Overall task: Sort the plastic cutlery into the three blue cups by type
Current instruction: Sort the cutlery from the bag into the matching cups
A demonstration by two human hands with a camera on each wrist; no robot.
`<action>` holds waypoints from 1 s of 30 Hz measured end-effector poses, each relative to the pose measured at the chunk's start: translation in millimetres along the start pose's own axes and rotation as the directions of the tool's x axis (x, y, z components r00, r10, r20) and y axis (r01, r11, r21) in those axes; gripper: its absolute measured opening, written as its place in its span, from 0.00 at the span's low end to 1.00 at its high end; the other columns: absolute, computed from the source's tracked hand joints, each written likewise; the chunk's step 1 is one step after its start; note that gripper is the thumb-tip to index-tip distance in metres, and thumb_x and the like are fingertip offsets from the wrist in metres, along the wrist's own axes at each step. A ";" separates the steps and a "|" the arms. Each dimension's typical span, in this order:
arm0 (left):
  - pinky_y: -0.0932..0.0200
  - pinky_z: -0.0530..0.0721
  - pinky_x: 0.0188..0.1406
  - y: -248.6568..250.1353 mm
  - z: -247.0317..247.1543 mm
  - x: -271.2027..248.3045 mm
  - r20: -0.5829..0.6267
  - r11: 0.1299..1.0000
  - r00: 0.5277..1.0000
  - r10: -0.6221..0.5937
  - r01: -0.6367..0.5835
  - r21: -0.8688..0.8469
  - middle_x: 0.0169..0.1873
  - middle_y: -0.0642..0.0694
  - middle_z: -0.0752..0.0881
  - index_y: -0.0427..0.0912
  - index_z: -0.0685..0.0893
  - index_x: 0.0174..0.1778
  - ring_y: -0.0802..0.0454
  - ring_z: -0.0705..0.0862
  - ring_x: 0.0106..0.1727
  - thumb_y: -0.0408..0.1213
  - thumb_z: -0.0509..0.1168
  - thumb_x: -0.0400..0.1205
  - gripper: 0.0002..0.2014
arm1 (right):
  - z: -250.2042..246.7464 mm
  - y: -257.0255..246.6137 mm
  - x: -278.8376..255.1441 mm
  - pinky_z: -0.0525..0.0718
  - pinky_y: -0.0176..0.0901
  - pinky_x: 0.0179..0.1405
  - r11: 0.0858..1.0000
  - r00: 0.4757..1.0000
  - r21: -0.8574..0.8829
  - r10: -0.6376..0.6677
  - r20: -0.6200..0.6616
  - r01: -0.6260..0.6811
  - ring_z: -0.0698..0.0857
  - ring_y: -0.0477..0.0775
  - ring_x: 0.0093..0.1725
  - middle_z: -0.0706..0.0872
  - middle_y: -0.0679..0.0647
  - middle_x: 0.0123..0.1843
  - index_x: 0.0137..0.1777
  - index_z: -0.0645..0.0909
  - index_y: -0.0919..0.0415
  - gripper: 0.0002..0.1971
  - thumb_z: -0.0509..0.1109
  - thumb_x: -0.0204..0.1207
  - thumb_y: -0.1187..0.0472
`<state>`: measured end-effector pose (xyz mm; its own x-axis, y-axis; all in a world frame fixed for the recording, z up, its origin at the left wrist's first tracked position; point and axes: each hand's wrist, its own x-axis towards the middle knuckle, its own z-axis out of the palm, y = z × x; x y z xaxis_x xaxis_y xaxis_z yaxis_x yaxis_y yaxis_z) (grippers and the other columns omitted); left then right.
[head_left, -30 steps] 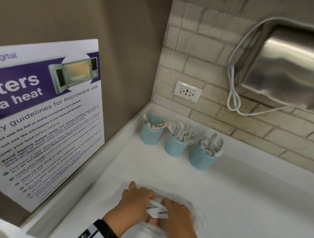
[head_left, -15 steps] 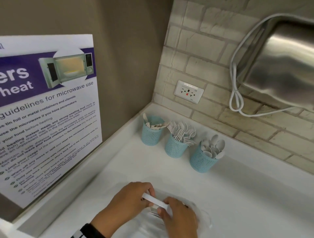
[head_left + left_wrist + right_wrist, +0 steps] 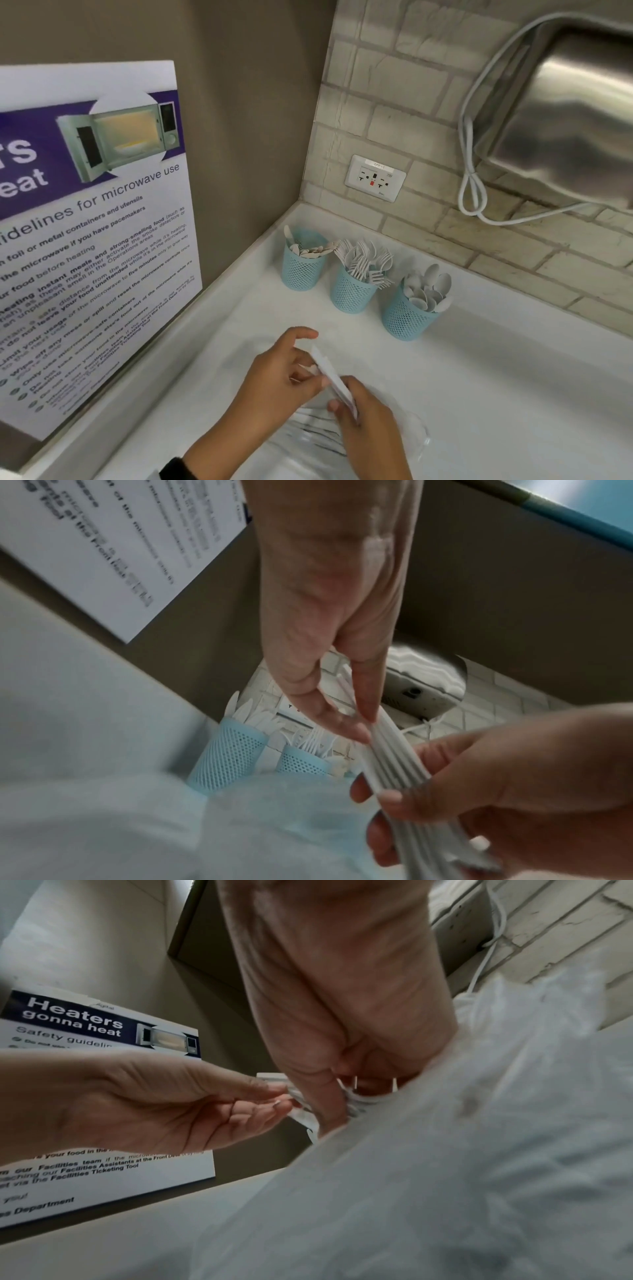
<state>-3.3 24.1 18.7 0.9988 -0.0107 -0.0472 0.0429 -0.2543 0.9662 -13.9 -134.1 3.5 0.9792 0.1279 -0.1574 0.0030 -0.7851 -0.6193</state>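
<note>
Three blue mesh cups stand in a row near the back wall: the left cup [image 3: 303, 267] holds knives, the middle cup [image 3: 352, 291] forks, the right cup [image 3: 407, 317] spoons. In front of them both hands hold a stacked bundle of white plastic cutlery [image 3: 330, 378] above a clear plastic bag [image 3: 414, 435]. My left hand [image 3: 303, 363] pinches the bundle's far end [image 3: 371, 727] between thumb and fingers. My right hand [image 3: 346, 406] grips its lower part [image 3: 394, 777]. Only handles show, so I cannot tell the type.
The white counter [image 3: 496, 377] runs into a corner. A microwave guideline poster [image 3: 92, 222] leans on the left wall. A socket [image 3: 375, 178] sits in the tiled back wall, and a steel dispenser [image 3: 565, 120] with a looped white cable [image 3: 472, 192] hangs at the right.
The bundle has come up out of the bag and swung from lying across to pointing away toward the cups. My left hand has shifted to its far end.
</note>
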 end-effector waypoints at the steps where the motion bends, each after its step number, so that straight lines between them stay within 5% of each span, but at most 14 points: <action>1: 0.67 0.83 0.41 -1.1 -1.0 -0.5 0.028 0.999 0.999 -0.031 0.032 -0.037 0.38 0.50 0.88 0.53 0.77 0.56 0.59 0.86 0.35 0.30 0.76 0.70 0.23 | 1.0 -1.0 0.6 0.75 0.35 0.52 1.000 1.000 -0.012 0.002 0.000 -0.002 0.79 0.41 0.46 0.83 0.40 0.43 0.57 0.76 0.40 0.09 0.64 0.82 0.56; 5: 0.67 0.84 0.47 -3.7 2.8 -7.7 0.221 0.998 0.973 -0.064 0.066 -0.003 0.45 0.53 0.89 0.52 0.80 0.52 0.63 0.87 0.44 0.35 0.76 0.71 0.17 | 3.6 -1.2 1.3 0.75 0.24 0.50 1.000 1.000 0.019 -0.013 0.026 0.013 0.81 0.39 0.47 0.82 0.39 0.44 0.60 0.78 0.45 0.14 0.61 0.82 0.64; 8: 0.71 0.83 0.43 -3.3 9.2 -8.1 0.165 0.998 0.986 -0.010 0.000 0.056 0.44 0.56 0.89 0.61 0.81 0.49 0.67 0.85 0.43 0.32 0.73 0.75 0.16 | 6.0 2.6 2.2 0.75 0.23 0.49 0.999 1.000 0.043 -0.001 0.001 0.000 0.82 0.43 0.50 0.85 0.45 0.48 0.62 0.78 0.53 0.11 0.62 0.83 0.64; 12: 0.55 0.88 0.48 -5.3 9.2 -2.7 0.083 1.000 0.997 -0.009 0.008 0.017 0.34 0.53 0.90 0.54 0.87 0.42 0.59 0.87 0.37 0.28 0.71 0.75 0.13 | 3.3 10.6 1.4 0.79 0.35 0.57 0.990 0.995 0.132 -0.040 -0.088 0.052 0.86 0.43 0.52 0.89 0.41 0.47 0.58 0.81 0.59 0.08 0.65 0.82 0.65; 15: 0.56 0.88 0.48 -8.8 5.8 -1.2 0.108 0.999 0.994 -0.035 0.031 0.034 0.35 0.52 0.90 0.53 0.87 0.45 0.56 0.87 0.39 0.29 0.68 0.79 0.11 | -7.3 7.3 -4.0 0.77 0.26 0.49 0.951 0.983 0.296 -0.032 -0.182 0.086 0.85 0.37 0.48 0.89 0.34 0.42 0.45 0.81 0.52 0.09 0.66 0.81 0.67; 20: 0.83 0.73 0.47 -19.8 3.2 -2.2 0.208 0.947 0.978 -0.011 -0.057 0.317 0.49 0.61 0.88 0.55 0.82 0.56 0.68 0.83 0.51 0.35 0.57 0.86 0.12 | -21.3 0.6 -8.7 0.75 0.22 0.48 0.888 0.969 0.435 -0.045 -0.244 0.150 0.85 0.35 0.50 0.90 0.37 0.43 0.48 0.83 0.55 0.07 0.65 0.81 0.67; 25: 0.80 0.73 0.54 -27.6 -0.8 -3.6 0.306 0.912 0.950 -0.054 -0.078 0.403 0.56 0.57 0.85 0.51 0.81 0.63 0.65 0.81 0.58 0.32 0.54 0.86 0.15 | -24.9 -1.0 -13.9 0.78 0.30 0.50 0.868 0.964 0.479 -0.001 -0.266 0.133 0.86 0.36 0.52 0.91 0.40 0.46 0.49 0.81 0.51 0.06 0.64 0.82 0.62; 30: 0.72 0.77 0.57 -27.2 -6.2 -4.4 0.301 0.899 0.951 -0.066 -0.074 0.431 0.56 0.58 0.85 0.55 0.81 0.62 0.65 0.82 0.57 0.39 0.56 0.86 0.13 | -32.2 -9.7 -19.1 0.77 0.38 0.51 0.821 0.962 0.556 0.030 -0.271 0.131 0.86 0.40 0.53 0.92 0.43 0.48 0.50 0.81 0.52 0.05 0.64 0.83 0.60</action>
<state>-8.7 37.0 -5.7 0.9408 -0.2843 -0.1846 -0.0452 -0.6448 0.7630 -26.2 -148.4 37.3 0.9971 -0.0650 0.0386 0.0180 -0.2913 -0.9565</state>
